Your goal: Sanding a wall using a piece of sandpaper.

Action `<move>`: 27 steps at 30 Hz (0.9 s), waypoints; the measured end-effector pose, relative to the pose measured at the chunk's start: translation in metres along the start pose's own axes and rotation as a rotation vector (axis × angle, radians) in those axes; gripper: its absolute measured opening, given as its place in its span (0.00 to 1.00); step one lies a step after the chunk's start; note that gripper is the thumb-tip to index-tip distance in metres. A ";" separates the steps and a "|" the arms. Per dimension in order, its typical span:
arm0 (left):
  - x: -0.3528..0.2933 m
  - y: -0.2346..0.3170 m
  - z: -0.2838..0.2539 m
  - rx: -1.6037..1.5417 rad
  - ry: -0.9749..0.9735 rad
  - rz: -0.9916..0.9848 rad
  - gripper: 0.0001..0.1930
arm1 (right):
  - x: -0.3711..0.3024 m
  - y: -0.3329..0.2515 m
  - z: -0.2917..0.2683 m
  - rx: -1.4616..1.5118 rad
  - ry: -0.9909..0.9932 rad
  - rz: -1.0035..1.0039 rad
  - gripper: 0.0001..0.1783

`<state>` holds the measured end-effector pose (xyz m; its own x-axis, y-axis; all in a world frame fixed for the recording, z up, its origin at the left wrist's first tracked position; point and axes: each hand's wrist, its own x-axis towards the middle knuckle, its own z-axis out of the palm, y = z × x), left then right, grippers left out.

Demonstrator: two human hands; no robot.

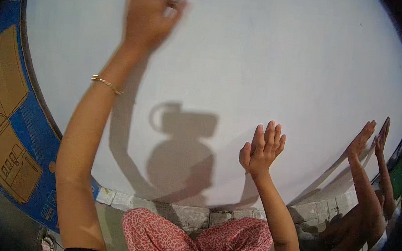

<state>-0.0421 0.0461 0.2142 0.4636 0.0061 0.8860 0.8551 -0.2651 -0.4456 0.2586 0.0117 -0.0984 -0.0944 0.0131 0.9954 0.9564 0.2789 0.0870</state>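
A broad white surface (273,60) fills most of the view in front of me. At its top left my left hand (150,18) reaches far up, open, with its fingers apart. The fingertips are cut off by the upper edge and a little blurred, and a dark patch between thumb and fingers is too unclear to name. A thin gold bracelet (106,84) circles that wrist. Lower down and right of centre, my right hand (263,149) is open, its fingers stretched upward close to the white surface. Whether the palm touches it I cannot tell.
A blue and brown printed cardboard box (38,130) stands along the left. At the right, another person's raised arms (365,183) reach to the white surface. Grey tiles (193,216) border its lower edge, above my legs in pink patterned trousers (158,236). Shadows fall across the surface.
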 end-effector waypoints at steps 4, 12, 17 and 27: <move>-0.063 -0.079 -0.027 0.057 0.312 -0.540 0.28 | -0.001 0.001 0.002 -0.010 0.009 0.002 0.29; -0.142 -0.094 -0.021 0.176 0.280 -1.134 0.29 | -0.003 -0.005 0.006 0.012 0.003 0.006 0.28; -0.065 0.051 0.004 0.030 0.178 -0.429 0.26 | -0.006 0.004 -0.001 -0.010 -0.019 0.031 0.28; -0.118 0.243 0.034 -0.351 -0.118 0.074 0.30 | -0.006 -0.001 0.003 0.032 -0.002 0.029 0.30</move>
<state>0.1183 0.0139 -0.0032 0.5624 0.0805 0.8230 0.6959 -0.5836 -0.4185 0.2575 0.0147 -0.1045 -0.0675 0.0229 0.9975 0.9494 0.3089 0.0572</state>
